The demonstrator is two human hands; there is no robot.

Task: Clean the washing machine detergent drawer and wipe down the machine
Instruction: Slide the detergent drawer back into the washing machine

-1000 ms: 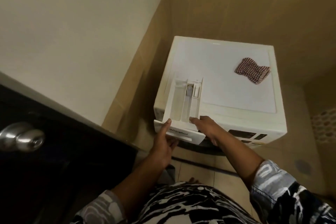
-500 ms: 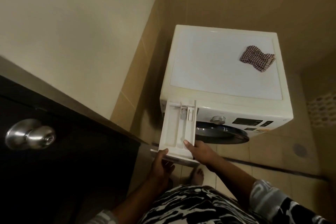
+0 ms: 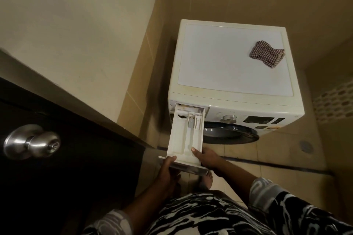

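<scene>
Left hand (image 3: 168, 171) and right hand (image 3: 207, 158) are gripping the drawer (image 3: 182, 139) by its front corners, seemingly to hold it level; cloth (image 3: 267, 56) is lying on the washer (image 3: 219, 63), far-right corner.

The person wears a loose top (image 3: 200, 215) printed in black and white, the marks running in wavy, zebra-like streaks. The short left sleeve (image 3: 114, 223) and right sleeve (image 3: 267, 191) carry the same print, with paler grey-white swirls near their hems. The left hand (image 3: 168, 170), right hand (image 3: 206, 158) and one foot (image 3: 207, 179) are bare.
</scene>
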